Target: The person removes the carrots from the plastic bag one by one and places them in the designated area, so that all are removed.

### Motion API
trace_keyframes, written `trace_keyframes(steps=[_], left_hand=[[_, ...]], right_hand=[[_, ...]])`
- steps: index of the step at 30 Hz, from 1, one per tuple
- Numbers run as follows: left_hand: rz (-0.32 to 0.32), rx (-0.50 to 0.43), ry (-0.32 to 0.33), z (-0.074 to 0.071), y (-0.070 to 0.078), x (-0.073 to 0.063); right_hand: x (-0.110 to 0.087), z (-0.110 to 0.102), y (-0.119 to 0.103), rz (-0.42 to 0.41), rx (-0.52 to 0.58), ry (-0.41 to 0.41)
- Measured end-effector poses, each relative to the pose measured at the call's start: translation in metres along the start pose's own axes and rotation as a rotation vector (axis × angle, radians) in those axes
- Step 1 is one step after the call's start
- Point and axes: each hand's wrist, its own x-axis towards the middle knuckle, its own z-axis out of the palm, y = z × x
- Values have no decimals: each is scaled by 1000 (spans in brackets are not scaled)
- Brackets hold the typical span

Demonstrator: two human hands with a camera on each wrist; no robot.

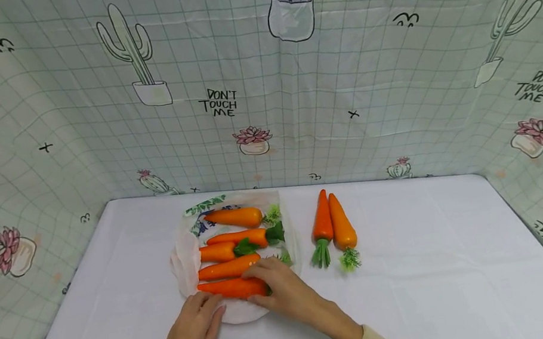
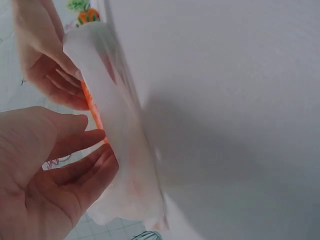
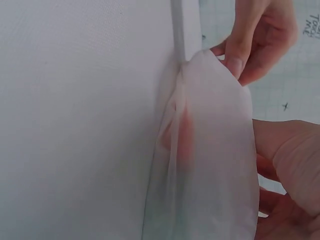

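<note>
Left hand [image 1: 196,328] touches the white bag [image 1: 245,313] at near left, whether pinching unclear; right hand [image 1: 281,289] grips the nearest carrot [image 1: 234,288] there, apparently settling it. Next probably calls for gentle release.

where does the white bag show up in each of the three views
Head: the white bag, left of centre, below the middle.
Left wrist: left of centre, top to near bottom.
Right wrist: right of centre, reaching the bottom edge.
Shared landmark: the right hand.
</note>
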Motion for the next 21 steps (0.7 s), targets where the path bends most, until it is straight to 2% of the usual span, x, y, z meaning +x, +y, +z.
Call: trace_keyframes(steps=[4,11,16,21], left_hand=[[15,34,24,2,-2,0],[18,71,20,5,-3,0],[-56,68,-14,4,0,1],[-148,87,-41,2,3,3]], right_hand=[[0,2,1,-17,-46,3],[0,7,-2,-36,-158,29],[-1,8,-1,-63,-241,63],[-3,5,0,-72,-270,87]])
